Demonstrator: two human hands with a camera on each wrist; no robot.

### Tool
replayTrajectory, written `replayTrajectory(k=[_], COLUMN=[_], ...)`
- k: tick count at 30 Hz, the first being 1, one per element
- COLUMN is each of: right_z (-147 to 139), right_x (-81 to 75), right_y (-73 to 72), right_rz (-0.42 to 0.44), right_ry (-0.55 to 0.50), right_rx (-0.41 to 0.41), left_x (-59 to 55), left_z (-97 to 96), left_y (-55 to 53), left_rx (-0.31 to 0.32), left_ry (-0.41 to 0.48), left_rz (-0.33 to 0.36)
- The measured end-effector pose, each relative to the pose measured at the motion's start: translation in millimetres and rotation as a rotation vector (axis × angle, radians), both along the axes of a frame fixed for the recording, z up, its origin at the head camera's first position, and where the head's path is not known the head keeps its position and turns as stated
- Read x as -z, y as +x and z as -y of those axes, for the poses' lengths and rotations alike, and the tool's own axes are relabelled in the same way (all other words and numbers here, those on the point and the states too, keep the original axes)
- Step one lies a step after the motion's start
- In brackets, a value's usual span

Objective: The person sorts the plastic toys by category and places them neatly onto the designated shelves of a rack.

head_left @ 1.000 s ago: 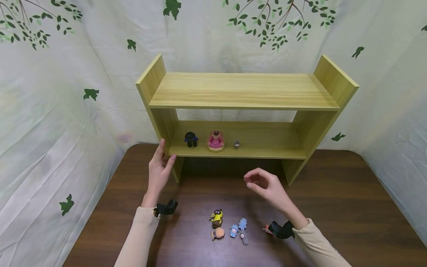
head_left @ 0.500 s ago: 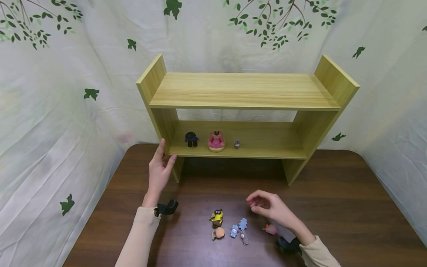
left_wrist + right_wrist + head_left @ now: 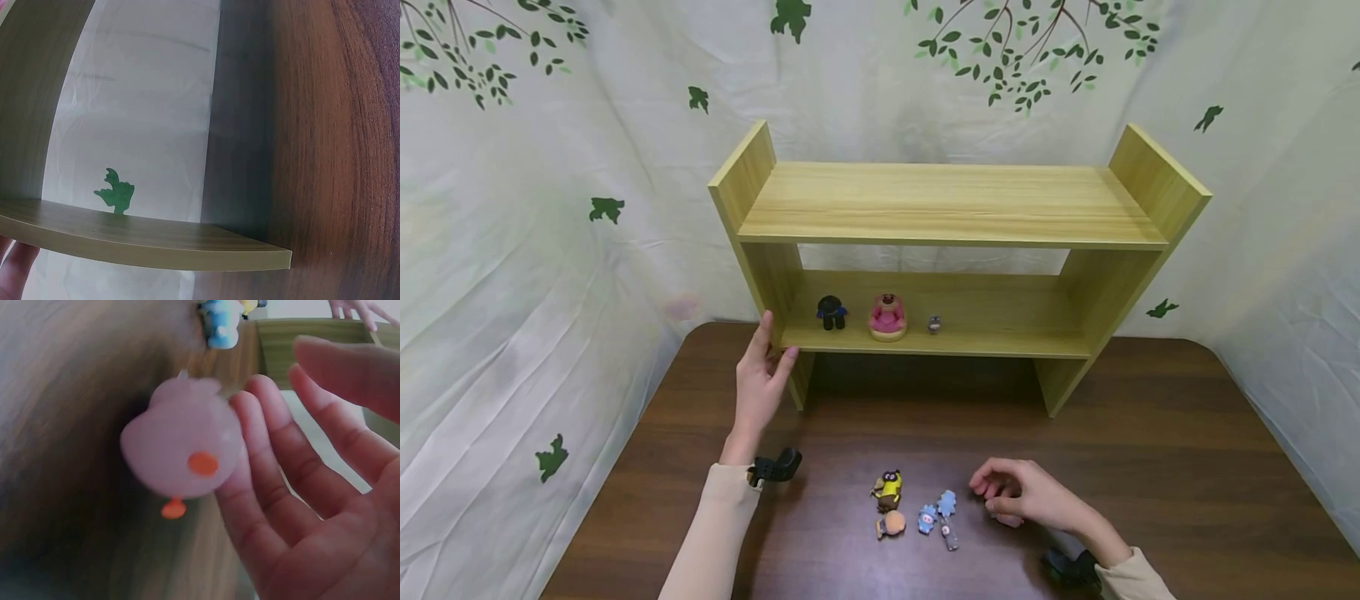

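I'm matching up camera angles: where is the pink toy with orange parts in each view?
Head: pink toy below and right of centre, partly hidden by the right hand.
Left wrist: not in it.
Right wrist: pink toy just left of centre, blurred.
Shared landmark: the wooden shelf, upper middle in head, left and lower part in left wrist, top right in right wrist.

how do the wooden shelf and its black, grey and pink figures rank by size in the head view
Largest to smallest:
1. wooden shelf
2. pink figure
3. black figure
4. grey figure
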State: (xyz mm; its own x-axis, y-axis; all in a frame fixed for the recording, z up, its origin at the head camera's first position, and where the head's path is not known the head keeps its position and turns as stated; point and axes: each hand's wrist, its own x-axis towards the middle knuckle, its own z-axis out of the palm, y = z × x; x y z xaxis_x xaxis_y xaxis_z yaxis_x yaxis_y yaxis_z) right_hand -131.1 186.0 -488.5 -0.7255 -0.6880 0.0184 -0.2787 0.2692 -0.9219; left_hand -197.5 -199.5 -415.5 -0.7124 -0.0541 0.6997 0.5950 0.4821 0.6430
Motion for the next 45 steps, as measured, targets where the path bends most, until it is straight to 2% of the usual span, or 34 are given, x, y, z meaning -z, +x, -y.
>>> replayTrajectory(k=[14, 24, 28, 34, 40, 45], right_z=[-12, -9, -12, -15, -9, -2], right_x=[0.4, 3.5, 0.7, 0.4, 5.0, 4.9], right_y=[1.6, 0.1, 0.0, -0.7, -0.5, -2.1], right_rz=[-0.021, 0.006, -0.032, -0.040, -0.141, -0.137], right_ry=[0.165, 0.122, 0.158, 0.175, 0.166, 0.112], right_rx=[-0.029, 0.003, -0.021, -0.054, 0.005, 0.084], left_x=[0.1, 0.7, 0.6, -0.1, 1.8, 1.3], left_z=[-0.4, -0.7, -0.7, -0.3, -0.4, -0.9], left_y=[0.3, -0.1, -0.8, -0.3, -0.8, -0.3], left_rx=[-0.004, -0.006, -0.002, -0.005, 0.002, -0.005], left_ry=[-0.003, 0.001, 0.005, 0.010, 0.010, 0.008], left_rz=[0.008, 0.003, -0.003, 0.011, 0.003, 0.002])
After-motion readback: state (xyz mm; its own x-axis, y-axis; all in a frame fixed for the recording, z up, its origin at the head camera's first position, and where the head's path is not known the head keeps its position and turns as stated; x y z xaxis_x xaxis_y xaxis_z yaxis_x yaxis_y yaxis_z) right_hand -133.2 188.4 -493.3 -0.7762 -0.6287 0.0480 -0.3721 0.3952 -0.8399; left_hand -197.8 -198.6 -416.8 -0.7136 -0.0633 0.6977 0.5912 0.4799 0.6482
